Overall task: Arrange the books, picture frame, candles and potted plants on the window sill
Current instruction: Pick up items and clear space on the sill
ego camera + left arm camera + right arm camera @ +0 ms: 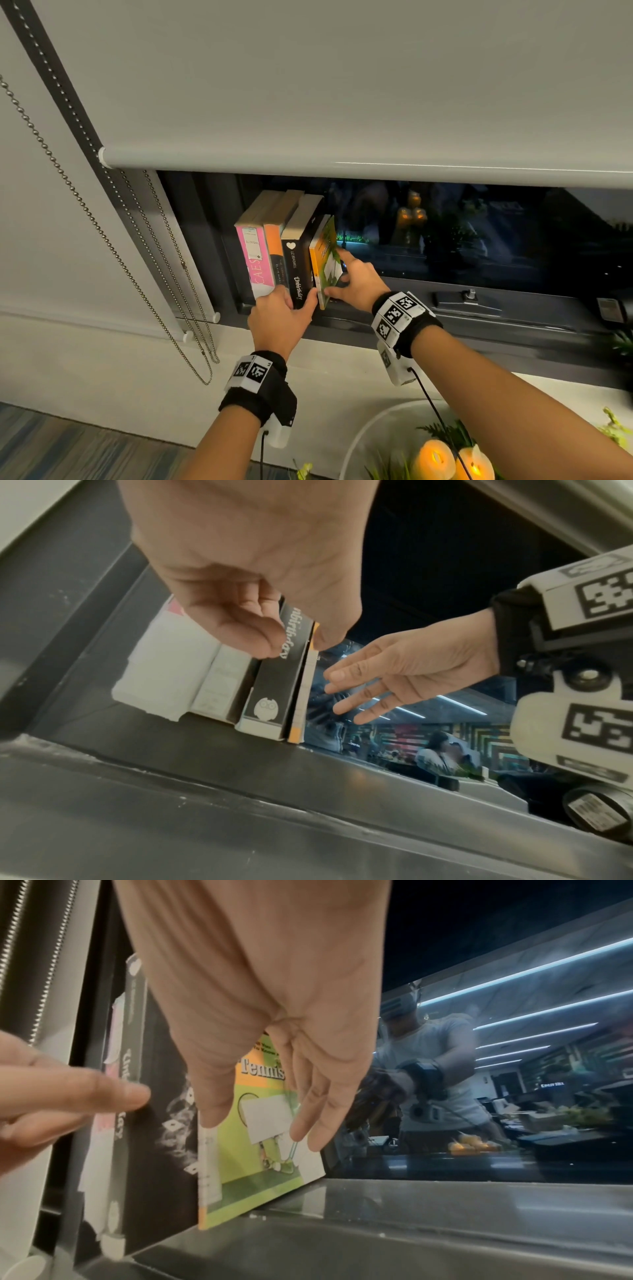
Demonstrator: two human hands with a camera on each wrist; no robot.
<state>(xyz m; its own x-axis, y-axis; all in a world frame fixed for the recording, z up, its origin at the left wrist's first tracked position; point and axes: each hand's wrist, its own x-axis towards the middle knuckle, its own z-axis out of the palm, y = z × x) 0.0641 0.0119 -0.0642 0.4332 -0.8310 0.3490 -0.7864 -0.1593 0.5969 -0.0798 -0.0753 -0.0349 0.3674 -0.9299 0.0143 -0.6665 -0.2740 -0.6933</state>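
Note:
Several books stand upright at the left end of the dark window sill (445, 329): a pink one (255, 260), an orange one (274, 253), a black "Unbirthday" book (296, 270) and a thin yellow-green Tennis book (323, 253) at the right end. My left hand (298, 301) touches the lower spines; its fingertips rest on the black book (274, 691) and its thumb on the Tennis book's spine (301, 696). My right hand (334, 272) lies with straight spread fingers on the Tennis book's cover (260, 1172), thumb on its spine.
A roller blind (342, 102) hangs low over the books, its bead chain (102, 240) at the left. A window handle (469, 298) sits on the frame to the right. Below, a white round tray (359, 435) holds two lit candles (435, 459) and greenery (445, 431).

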